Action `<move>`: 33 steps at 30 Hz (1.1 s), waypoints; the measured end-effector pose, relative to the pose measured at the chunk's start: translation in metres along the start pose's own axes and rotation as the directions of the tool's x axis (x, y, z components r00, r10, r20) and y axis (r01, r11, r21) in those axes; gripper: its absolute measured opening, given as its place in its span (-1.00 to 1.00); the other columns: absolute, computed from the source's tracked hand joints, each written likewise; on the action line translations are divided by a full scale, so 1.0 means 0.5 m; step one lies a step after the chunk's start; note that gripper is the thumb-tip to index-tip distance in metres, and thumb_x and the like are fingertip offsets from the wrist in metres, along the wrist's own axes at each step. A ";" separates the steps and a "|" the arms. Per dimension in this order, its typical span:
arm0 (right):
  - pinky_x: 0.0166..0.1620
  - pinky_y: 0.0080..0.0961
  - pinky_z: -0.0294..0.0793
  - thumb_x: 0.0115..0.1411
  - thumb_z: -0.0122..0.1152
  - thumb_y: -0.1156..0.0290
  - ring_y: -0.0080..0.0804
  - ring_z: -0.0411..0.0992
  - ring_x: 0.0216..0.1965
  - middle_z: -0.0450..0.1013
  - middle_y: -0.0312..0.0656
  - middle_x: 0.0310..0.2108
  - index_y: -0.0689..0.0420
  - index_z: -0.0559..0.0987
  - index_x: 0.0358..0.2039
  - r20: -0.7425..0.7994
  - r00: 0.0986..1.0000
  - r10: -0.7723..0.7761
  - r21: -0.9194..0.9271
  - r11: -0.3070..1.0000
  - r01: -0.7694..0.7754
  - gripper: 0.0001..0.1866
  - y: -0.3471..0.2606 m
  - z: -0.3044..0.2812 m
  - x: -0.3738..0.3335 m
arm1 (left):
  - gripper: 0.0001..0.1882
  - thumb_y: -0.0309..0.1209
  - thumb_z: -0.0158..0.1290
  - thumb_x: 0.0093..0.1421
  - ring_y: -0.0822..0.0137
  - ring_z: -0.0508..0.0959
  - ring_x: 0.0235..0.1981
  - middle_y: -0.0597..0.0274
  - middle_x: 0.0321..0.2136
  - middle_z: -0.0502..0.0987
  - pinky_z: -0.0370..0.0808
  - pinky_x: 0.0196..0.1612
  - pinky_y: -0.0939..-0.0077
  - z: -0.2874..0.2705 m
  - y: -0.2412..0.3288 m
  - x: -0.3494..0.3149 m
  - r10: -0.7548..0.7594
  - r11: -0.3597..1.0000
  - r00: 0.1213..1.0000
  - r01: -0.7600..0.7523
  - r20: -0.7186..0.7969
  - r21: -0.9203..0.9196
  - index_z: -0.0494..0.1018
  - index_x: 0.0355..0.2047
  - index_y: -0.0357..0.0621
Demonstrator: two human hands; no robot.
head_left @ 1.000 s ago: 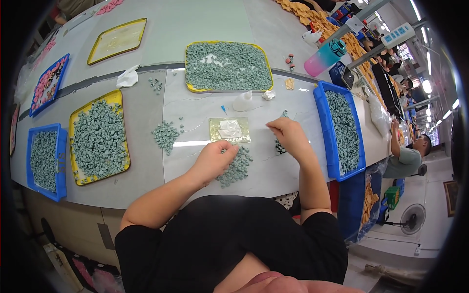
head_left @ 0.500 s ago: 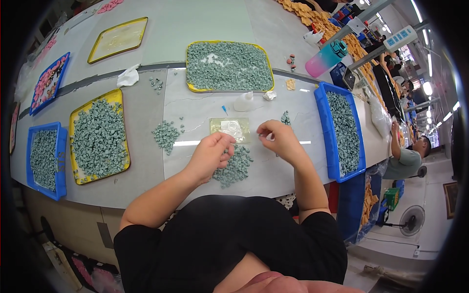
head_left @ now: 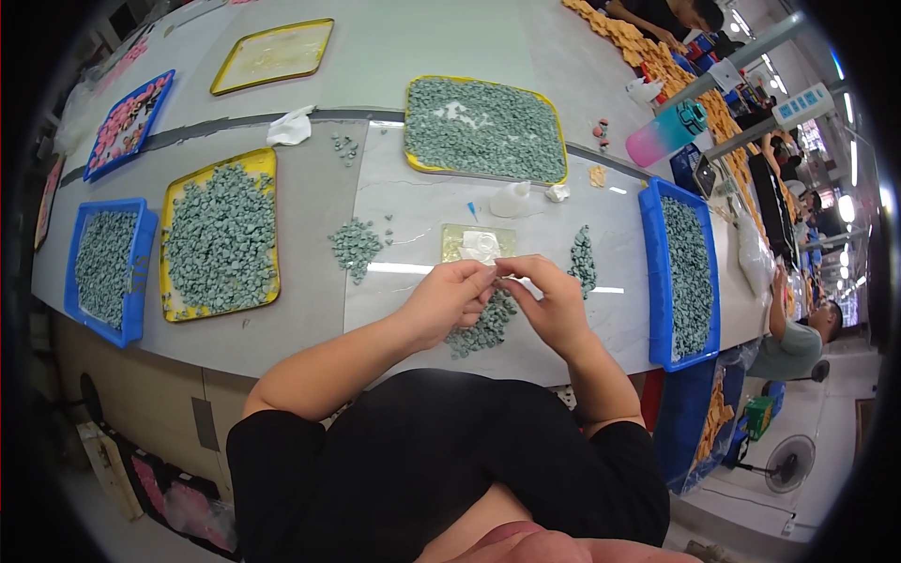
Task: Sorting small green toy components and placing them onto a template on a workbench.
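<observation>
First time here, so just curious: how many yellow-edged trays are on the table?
3: one tray at left heaped with green pieces, another tray at top centre spread with them, and a third tray farther off at upper left. Dark edges could hide more.

Wearer's two hands (head_left: pixel 457 298) (head_left: pixel 554 305) (three yellow trays (head_left: pixel 272 58) (head_left: pixel 270 174) (head_left: pixel 427 169))

Fingers mask whatever's btwn tips of L hand (head_left: pixel 449 302) & R hand (head_left: pixel 556 308), too small to tell; hands also hide part of green pile (head_left: pixel 483 338) below & near edge of pale slab (head_left: pixel 454 244); indiv. pieces' shapes too tiny to make out; black top (head_left: pixel 450 441) blocks some of table's (head_left: pixel 308 220) near edge; dark-clad co-worker (head_left: pixel 664 15) cut by top edge, approx.
</observation>
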State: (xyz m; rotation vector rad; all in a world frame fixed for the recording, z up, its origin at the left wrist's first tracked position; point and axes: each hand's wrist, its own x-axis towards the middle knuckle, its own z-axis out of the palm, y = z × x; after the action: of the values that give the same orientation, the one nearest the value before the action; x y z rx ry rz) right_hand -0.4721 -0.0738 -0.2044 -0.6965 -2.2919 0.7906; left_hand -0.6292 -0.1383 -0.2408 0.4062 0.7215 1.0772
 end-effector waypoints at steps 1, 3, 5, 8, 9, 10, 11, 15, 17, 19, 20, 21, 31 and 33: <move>-0.33 -0.52 0.45 -0.05 0.21 0.61 -0.29 0.46 -0.37 0.48 -0.17 -0.39 0.18 0.53 -0.28 0.014 1.000 0.017 0.027 0.999 -0.017 -0.75 0.001 -0.004 -0.001 | -0.82 -0.33 -0.17 0.29 0.64 0.08 -0.69 0.42 -0.57 0.26 0.03 -0.67 0.75 -0.001 0.001 0.000 0.001 1.000 1.000 -0.001 -0.004 0.000 0.31 -0.39 -0.15; -0.33 -0.54 0.45 -0.04 0.21 0.60 -0.31 0.46 -0.37 0.49 -0.18 -0.39 0.17 0.53 -0.27 0.027 0.999 0.027 0.032 0.999 -0.027 -0.74 0.015 -0.011 -0.005 | -0.82 -0.32 -0.17 0.29 0.64 0.08 -0.68 0.43 -0.57 0.25 0.03 -0.67 0.76 0.001 0.004 0.002 -0.030 0.999 0.999 0.031 0.032 -0.021 0.30 -0.40 -0.15; -0.33 -0.52 0.45 -0.05 0.22 0.59 -0.30 0.45 -0.39 0.48 -0.19 -0.38 0.17 0.54 -0.28 0.058 0.994 -0.092 -0.069 0.993 0.096 -0.75 0.027 -0.017 -0.009 | -0.82 -0.32 -0.18 0.29 0.64 0.08 -0.68 0.43 -0.58 0.24 0.03 -0.67 0.76 0.003 0.004 0.003 -0.047 0.999 0.999 0.047 0.017 0.014 0.29 -0.40 -0.14; -0.34 -0.47 0.45 -0.09 0.24 0.58 -0.28 0.44 -0.39 0.46 -0.18 -0.38 0.19 0.53 -0.31 0.141 0.969 -0.204 -0.154 0.962 0.225 -0.75 0.027 -0.030 -0.002 | -0.81 -0.32 -0.18 0.29 0.64 0.09 -0.68 0.43 -0.58 0.24 0.04 -0.67 0.76 0.004 0.001 0.012 -0.060 0.996 0.998 0.059 0.005 0.061 0.30 -0.40 -0.14; -0.34 -0.47 0.45 -0.09 0.24 0.58 -0.28 0.44 -0.39 0.46 -0.18 -0.38 0.19 0.53 -0.31 0.139 0.970 -0.202 -0.156 0.962 0.223 -0.75 0.030 -0.033 0.001 | -0.82 -0.32 -0.18 0.29 0.64 0.09 -0.67 0.43 -0.58 0.23 0.04 -0.66 0.76 0.004 -0.001 0.014 -0.054 0.996 0.999 0.053 0.006 0.073 0.30 -0.40 -0.14; -0.38 -0.48 0.44 -0.12 0.26 0.59 -0.29 0.43 -0.42 0.45 -0.19 -0.41 0.20 0.53 -0.35 0.142 0.960 -0.243 -0.147 0.953 0.263 -0.76 0.032 -0.034 0.004 | -0.82 -0.32 -0.18 0.29 0.64 0.09 -0.67 0.43 -0.58 0.23 0.04 -0.66 0.76 0.004 -0.003 0.016 -0.056 0.996 0.998 0.055 0.008 0.074 0.30 -0.40 -0.14; -0.41 -0.48 0.43 -0.15 0.28 0.60 -0.30 0.42 -0.44 0.44 -0.19 -0.44 0.21 0.53 -0.38 0.144 0.948 -0.284 -0.138 0.943 0.303 -0.76 0.036 -0.036 0.008 | -0.81 -0.32 -0.18 0.29 0.63 0.09 -0.67 0.43 -0.58 0.23 0.04 -0.66 0.76 0.005 -0.005 0.018 -0.050 0.994 0.999 0.051 -0.015 0.092 0.31 -0.39 -0.14; -0.31 -0.42 0.40 -0.15 0.28 0.55 -0.26 0.40 -0.38 0.42 -0.20 -0.42 0.20 0.49 -0.37 0.182 0.929 -0.324 -0.191 0.915 0.356 -0.74 0.071 -0.044 0.020 | -0.80 -0.35 -0.19 0.29 0.62 0.12 -0.65 0.44 -0.58 0.22 0.07 -0.64 0.75 0.014 -0.011 0.027 -0.015 0.996 0.992 0.026 -0.125 0.081 0.36 -0.28 -0.20; -0.32 -0.44 0.37 -0.18 0.27 0.55 -0.29 0.37 -0.41 0.39 -0.22 -0.44 0.21 0.49 -0.37 0.167 0.921 -0.351 -0.231 0.895 0.382 -0.72 0.088 -0.046 0.031 | -0.79 -0.37 -0.19 0.29 0.61 0.13 -0.64 0.43 -0.58 0.23 0.09 -0.63 0.74 0.015 -0.011 0.033 0.012 0.997 0.990 0.000 -0.138 0.082 0.36 -0.23 -0.24; -0.35 -0.45 0.37 -0.19 0.29 0.57 -0.30 0.37 -0.44 0.39 -0.21 -0.46 0.23 0.49 -0.38 0.154 0.910 -0.386 -0.296 0.860 0.415 -0.72 0.110 -0.044 0.042 | -0.77 -0.39 -0.19 0.28 0.60 0.15 -0.62 0.43 -0.57 0.23 0.11 -0.63 0.74 0.017 -0.009 0.040 0.039 0.996 0.988 -0.026 -0.151 0.084 0.36 -0.18 -0.27; -0.39 -0.47 0.37 -0.20 0.30 0.59 -0.32 0.37 -0.48 0.39 -0.21 -0.47 0.24 0.49 -0.39 0.146 0.893 -0.425 -0.356 0.820 0.448 -0.72 0.120 -0.042 0.045 | -0.75 -0.40 -0.19 0.28 0.60 0.16 -0.61 0.42 -0.56 0.24 0.12 -0.62 0.74 0.018 -0.008 0.043 0.036 0.997 0.985 -0.024 -0.167 0.073 0.35 -0.14 -0.30; -0.39 -0.47 0.37 -0.20 0.30 0.59 -0.32 0.37 -0.48 0.39 -0.21 -0.47 0.24 0.49 -0.39 0.144 0.895 -0.422 -0.358 0.821 0.445 -0.72 0.129 -0.041 0.043 | -0.73 -0.42 -0.20 0.27 0.59 0.17 -0.60 0.41 -0.55 0.25 0.13 -0.62 0.74 0.019 -0.006 0.046 0.033 0.998 0.983 -0.022 -0.182 0.062 0.34 -0.10 -0.32; -0.33 -0.46 0.37 -0.13 0.12 0.54 -0.35 0.37 -0.41 0.38 -0.22 -0.41 0.27 0.49 -0.33 0.276 0.855 -0.439 -0.511 0.686 0.517 -0.73 0.139 -0.030 0.046 | -0.91 -0.47 -0.09 0.23 0.59 0.20 -0.61 0.33 -0.51 0.33 0.13 -0.63 0.73 0.015 0.001 0.048 0.044 0.999 0.983 -0.039 -0.180 0.036 0.30 -0.28 -0.21; -0.34 -0.45 0.37 -0.15 0.14 0.54 -0.35 0.37 -0.42 0.38 -0.23 -0.42 0.26 0.49 -0.32 0.275 0.852 -0.446 -0.512 0.682 0.522 -0.72 0.139 -0.027 0.047 | -0.90 -0.47 -0.04 0.21 0.60 0.20 -0.61 0.34 -0.51 0.33 0.14 -0.62 0.74 0.013 0.003 0.046 0.090 0.995 0.978 -0.080 -0.189 0.060 0.32 -0.29 -0.20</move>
State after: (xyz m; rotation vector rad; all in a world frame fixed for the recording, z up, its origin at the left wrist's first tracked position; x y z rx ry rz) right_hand -0.4599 -0.0065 -0.2343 -0.2299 -2.6770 -0.1344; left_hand -0.6191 -0.1167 -0.2428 0.3835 0.9112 1.1916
